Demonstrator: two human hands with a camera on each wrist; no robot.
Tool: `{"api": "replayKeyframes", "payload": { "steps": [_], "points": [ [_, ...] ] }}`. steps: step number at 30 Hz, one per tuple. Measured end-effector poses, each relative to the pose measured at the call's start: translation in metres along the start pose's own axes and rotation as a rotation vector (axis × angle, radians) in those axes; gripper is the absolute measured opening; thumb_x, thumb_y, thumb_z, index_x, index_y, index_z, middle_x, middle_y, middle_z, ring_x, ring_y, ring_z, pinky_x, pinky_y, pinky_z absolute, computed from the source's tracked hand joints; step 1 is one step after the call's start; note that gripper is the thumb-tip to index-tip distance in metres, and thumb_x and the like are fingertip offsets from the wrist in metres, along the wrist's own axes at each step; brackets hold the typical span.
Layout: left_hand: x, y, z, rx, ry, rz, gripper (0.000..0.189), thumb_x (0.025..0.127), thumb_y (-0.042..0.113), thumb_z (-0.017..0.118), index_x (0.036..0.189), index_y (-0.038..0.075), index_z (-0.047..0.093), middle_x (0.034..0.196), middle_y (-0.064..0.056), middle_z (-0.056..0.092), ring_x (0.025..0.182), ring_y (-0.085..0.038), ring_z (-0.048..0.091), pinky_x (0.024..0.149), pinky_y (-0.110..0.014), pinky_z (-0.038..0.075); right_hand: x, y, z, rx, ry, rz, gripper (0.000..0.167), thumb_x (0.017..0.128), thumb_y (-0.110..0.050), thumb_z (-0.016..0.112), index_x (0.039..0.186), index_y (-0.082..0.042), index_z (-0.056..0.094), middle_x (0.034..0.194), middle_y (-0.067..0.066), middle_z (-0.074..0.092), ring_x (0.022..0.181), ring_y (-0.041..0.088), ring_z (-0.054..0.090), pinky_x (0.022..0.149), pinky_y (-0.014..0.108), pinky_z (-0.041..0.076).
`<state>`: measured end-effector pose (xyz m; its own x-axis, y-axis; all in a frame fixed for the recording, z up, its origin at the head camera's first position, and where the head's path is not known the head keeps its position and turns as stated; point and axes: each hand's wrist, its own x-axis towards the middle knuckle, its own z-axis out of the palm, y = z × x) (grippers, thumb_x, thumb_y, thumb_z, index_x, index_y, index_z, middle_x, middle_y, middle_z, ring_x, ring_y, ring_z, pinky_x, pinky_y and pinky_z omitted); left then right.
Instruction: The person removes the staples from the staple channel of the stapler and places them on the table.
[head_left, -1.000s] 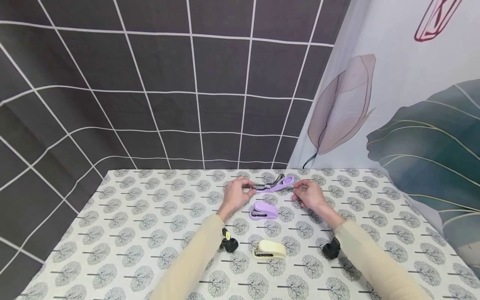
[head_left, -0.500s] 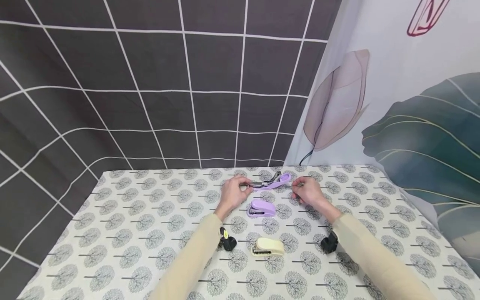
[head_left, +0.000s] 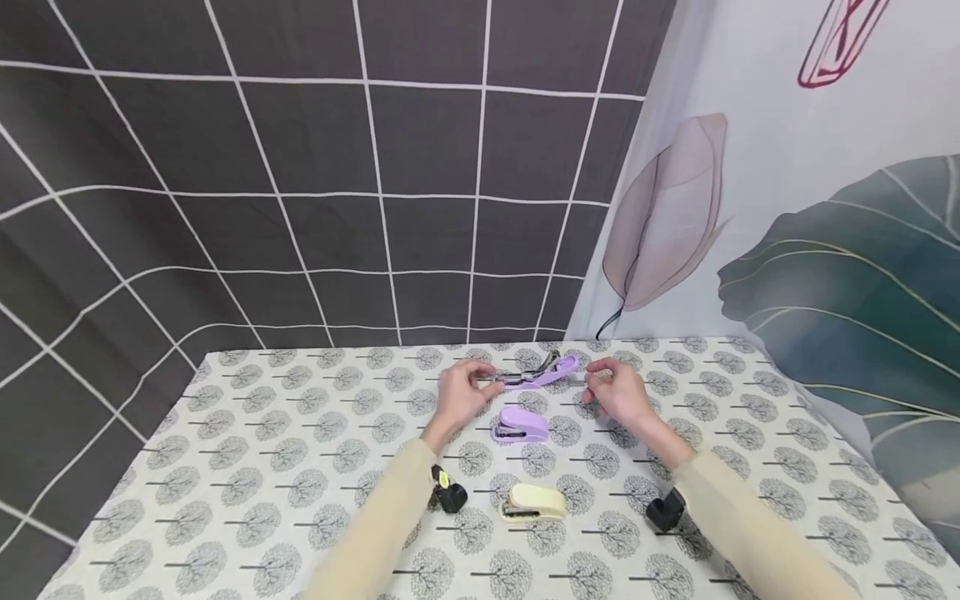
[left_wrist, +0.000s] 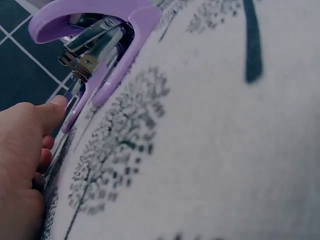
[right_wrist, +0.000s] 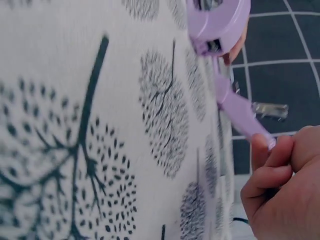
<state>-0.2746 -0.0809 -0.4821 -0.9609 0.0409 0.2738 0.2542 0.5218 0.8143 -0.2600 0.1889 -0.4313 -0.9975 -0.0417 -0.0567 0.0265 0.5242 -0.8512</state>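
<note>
A light purple stapler (head_left: 557, 372) lies opened out at the back of the table, its metal arm (right_wrist: 270, 110) raised. My left hand (head_left: 459, 393) holds its left end between thumb and fingers; that end is partly hidden. Just beyond its right end, my right hand (head_left: 618, 393) hovers with fingers loosely bent and nothing visible in them. In the head view a small gap separates this hand from the stapler. A second purple stapler (head_left: 521, 425), closed, sits in front of the opened one. It also fills the top of the left wrist view.
Nearer the front stands a cream stapler (head_left: 533, 502). The tablecloth (head_left: 300, 475) has a tree print. A dark tiled curtain (head_left: 330, 208) hangs right behind the table's back edge, with a pale leaf-patterned curtain (head_left: 675, 217) to its right.
My left thumb and index finger have spread slightly at the stapler's left end. The right fingers have loosened a little. The staplers have stayed in place while the head view shifted.
</note>
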Motion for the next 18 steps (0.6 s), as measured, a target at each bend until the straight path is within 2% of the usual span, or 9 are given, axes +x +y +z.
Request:
{"api": "replayKeyframes", "payload": {
  "steps": [4,6,10,13,15,18],
  "points": [
    [-0.005,0.001,-0.01,-0.138,0.041,-0.099,0.019,0.084,0.01,0.078,0.102,0.006,0.074,0.091,-0.001,0.069,0.074,-0.011,0.059,0.069,-0.026,0.049,-0.014,-0.009,0.002,0.023,0.007,-0.091,0.027,0.096,-0.001,0.052,0.121,0.008,0.058,0.077,0.011,0.068,0.052,0.012,0.05,0.044,0.023,0.038],
    [-0.012,0.007,-0.02,-0.165,0.015,-0.116,0.018,0.085,0.004,0.073,0.103,0.005,0.074,0.092,-0.001,0.069,0.078,-0.012,0.06,0.072,-0.027,0.05,-0.022,-0.014,0.006,0.023,-0.023,-0.158,0.027,0.093,0.003,0.054,0.119,0.009,0.06,0.081,0.014,0.068,0.056,0.013,0.05,0.046,0.022,0.038],
    [-0.033,0.024,-0.037,-0.153,-0.154,-0.061,0.032,0.08,-0.005,0.067,0.111,0.002,0.071,0.097,-0.006,0.067,0.083,-0.018,0.059,0.074,-0.03,0.05,-0.035,-0.025,0.016,-0.039,-0.139,-0.343,0.028,0.089,0.006,0.059,0.117,0.011,0.059,0.091,0.016,0.066,0.073,0.019,0.059,0.062,0.025,0.049],
    [-0.048,0.033,-0.04,-0.127,-0.281,0.008,0.039,0.078,-0.004,0.071,0.117,0.001,0.067,0.101,-0.007,0.065,0.087,-0.02,0.058,0.076,-0.031,0.049,-0.043,-0.035,0.028,-0.115,-0.204,-0.486,0.032,0.087,0.005,0.065,0.119,0.01,0.058,0.101,0.019,0.064,0.085,0.027,0.063,0.073,0.032,0.054],
    [-0.055,0.036,-0.037,-0.088,-0.323,0.046,0.04,0.079,0.001,0.077,0.118,0.001,0.066,0.101,-0.005,0.064,0.087,-0.019,0.056,0.077,-0.03,0.048,-0.048,-0.04,0.038,-0.174,-0.216,-0.551,0.037,0.085,0.005,0.069,0.121,0.007,0.059,0.109,0.02,0.062,0.091,0.032,0.062,0.075,0.038,0.055],
    [-0.062,0.035,-0.03,-0.022,-0.337,0.087,0.039,0.079,0.01,0.083,0.114,0.002,0.068,0.093,0.0,0.063,0.08,-0.015,0.054,0.072,-0.028,0.047,-0.055,-0.045,0.052,-0.263,-0.22,-0.597,0.042,0.082,0.002,0.073,0.122,0.001,0.06,0.113,0.02,0.059,0.094,0.033,0.057,0.077,0.045,0.052]
  ]
}}
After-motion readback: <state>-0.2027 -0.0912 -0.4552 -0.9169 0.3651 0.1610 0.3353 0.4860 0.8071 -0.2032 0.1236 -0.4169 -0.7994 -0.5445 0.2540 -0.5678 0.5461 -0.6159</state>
